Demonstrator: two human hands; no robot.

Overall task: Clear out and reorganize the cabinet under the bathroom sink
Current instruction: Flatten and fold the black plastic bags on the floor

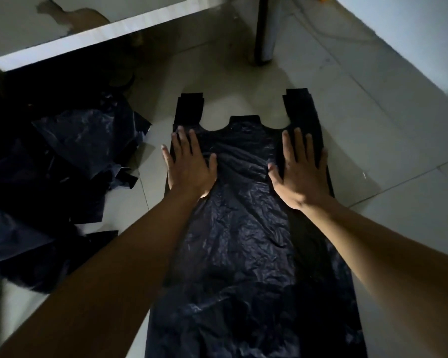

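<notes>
Bare floor [360,140] right; bag heap [62,164] left

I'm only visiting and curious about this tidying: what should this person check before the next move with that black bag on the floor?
1. Both palms flat on the black plastic bag, left hand and right hand: ok.
2. The bag's handles lie flat and straight: ok.
3. Bag smoothed out: not ok, its middle is wrinkled.
4. Pile of black bags lies apart on the left, where visible: ok.
5. Bag empty inside: cannot tell.
</notes>
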